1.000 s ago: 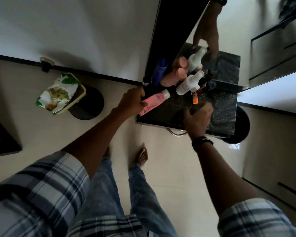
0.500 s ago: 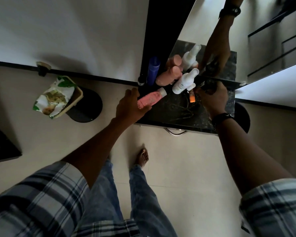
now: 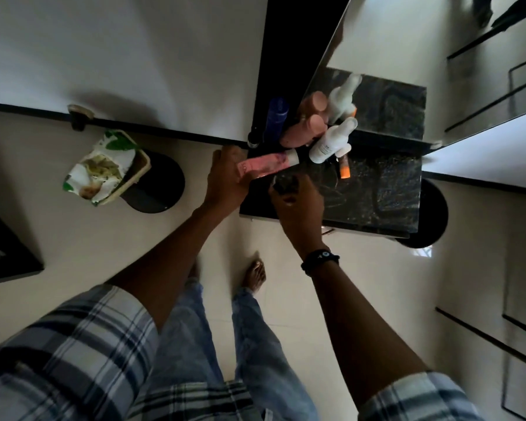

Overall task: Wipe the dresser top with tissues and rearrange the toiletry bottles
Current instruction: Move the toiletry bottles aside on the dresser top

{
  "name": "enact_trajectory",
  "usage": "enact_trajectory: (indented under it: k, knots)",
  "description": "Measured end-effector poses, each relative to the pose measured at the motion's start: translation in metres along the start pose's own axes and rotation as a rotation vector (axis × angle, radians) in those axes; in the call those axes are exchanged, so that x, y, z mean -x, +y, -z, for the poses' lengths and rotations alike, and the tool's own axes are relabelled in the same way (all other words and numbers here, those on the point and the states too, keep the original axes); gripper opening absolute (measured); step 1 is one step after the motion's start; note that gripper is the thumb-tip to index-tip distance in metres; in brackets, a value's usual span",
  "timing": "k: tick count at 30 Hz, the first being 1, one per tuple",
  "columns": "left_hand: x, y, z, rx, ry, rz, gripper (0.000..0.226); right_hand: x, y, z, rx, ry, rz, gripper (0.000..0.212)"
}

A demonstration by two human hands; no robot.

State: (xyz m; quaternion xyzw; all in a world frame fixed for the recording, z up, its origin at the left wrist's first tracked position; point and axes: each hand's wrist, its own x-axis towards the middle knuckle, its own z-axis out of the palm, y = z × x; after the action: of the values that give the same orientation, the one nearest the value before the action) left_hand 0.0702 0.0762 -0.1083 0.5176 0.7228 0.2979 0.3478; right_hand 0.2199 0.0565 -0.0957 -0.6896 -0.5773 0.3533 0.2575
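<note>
Grips the pink tube by its tail in the left hand, cap aimed at three o'clock over the dresser top. Clutches a small dark item in the right hand, at five o'clock of the tube; bottle cluster at one o'clock.

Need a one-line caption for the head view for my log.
Left hand holds a pink tube at the dresser top's left edge; right hand grips a small dark object nearby.
</note>
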Motion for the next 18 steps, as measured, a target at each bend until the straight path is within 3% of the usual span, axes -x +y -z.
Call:
enact_trajectory:
  k: [7, 9, 13, 18]
  knots:
    - [0.02, 0.005, 0.002, -0.122, 0.054, -0.151, 0.044, -0.006, -0.008, 0.005, 0.036, -0.091, 0.065, 0.038]
    - [0.025, 0.006, -0.001, -0.126, 0.042, -0.162, 0.051, -0.009, 0.001, 0.019, 0.068, -0.026, 0.018, 0.037]
    - [0.031, 0.007, -0.007, -0.088, 0.003, -0.158, 0.054, -0.031, 0.016, 0.052, 0.104, 0.28, -0.206, 0.041]
    - [0.033, 0.007, -0.012, -0.121, -0.024, -0.175, 0.053, -0.06, 0.026, 0.068, 0.291, 0.201, -0.284, 0.055]
